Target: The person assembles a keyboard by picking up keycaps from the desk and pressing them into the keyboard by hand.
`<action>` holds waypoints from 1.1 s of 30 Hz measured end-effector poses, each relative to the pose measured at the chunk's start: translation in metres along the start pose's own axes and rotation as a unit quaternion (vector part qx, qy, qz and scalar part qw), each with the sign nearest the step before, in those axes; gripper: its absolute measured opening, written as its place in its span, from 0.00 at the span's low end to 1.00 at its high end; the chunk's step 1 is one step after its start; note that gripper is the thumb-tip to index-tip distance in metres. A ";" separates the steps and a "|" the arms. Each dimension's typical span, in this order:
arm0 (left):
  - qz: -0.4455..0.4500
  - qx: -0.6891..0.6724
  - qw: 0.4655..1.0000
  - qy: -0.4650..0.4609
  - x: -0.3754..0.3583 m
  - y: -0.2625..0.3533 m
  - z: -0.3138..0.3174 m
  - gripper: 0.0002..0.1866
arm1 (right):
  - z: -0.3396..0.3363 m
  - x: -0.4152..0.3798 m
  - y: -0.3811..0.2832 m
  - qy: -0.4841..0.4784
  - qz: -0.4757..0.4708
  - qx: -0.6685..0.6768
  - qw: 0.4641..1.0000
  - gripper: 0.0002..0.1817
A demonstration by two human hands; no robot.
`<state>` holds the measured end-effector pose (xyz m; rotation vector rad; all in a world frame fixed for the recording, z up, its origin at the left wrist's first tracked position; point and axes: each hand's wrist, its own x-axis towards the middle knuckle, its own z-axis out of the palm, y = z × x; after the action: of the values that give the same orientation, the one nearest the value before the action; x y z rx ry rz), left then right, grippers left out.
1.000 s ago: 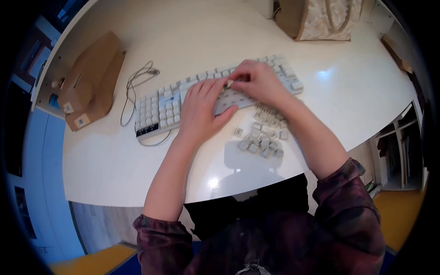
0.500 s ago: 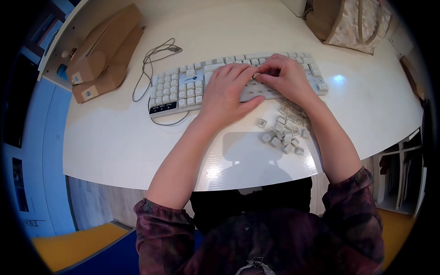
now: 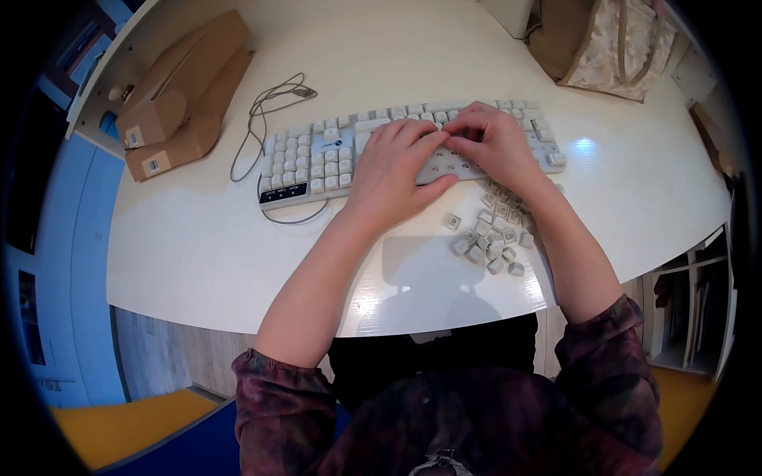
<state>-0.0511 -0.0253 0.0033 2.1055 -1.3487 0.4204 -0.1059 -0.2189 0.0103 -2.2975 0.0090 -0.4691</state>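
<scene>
A white keyboard (image 3: 325, 166) lies across the desk, turned so that its number pad is at the left. My left hand (image 3: 395, 163) rests over its middle, fingers stretched out and thumb spread toward the near edge. Beside it, my right hand (image 3: 492, 143) is closed in a pinch above the bare part of the board, at a keycap mostly hidden by the fingertips. Exposed switches (image 3: 452, 166) show below the hands where caps are off. A pile of loose keycaps (image 3: 494, 238) lies on the desk under my right forearm.
A grey cable (image 3: 258, 111) is coiled behind the keyboard's left end. An open brown cardboard box (image 3: 178, 95) stands at the back left. At the back right is a patterned fabric bag (image 3: 611, 47). The white desk's (image 3: 214, 270) curved front edge is near my body.
Both hands stay at nearly the same spot on the keyboard, and the right hand keeps its pinch. The whole view has shifted slightly.
</scene>
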 end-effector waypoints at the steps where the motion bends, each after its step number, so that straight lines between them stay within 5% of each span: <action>1: 0.000 -0.001 1.000 0.001 0.000 -0.001 0.001 0.28 | 0.000 0.000 0.000 -0.004 0.004 0.003 1.000 0.08; 33: 0.009 0.030 1.000 -0.007 0.002 0.009 -0.001 0.29 | -0.001 0.000 0.010 -0.005 0.011 0.089 0.996 0.12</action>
<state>-0.0580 -0.0288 0.0075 2.1493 -1.3787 0.4598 -0.1050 -0.2264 0.0043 -2.1238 -0.0121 -0.4296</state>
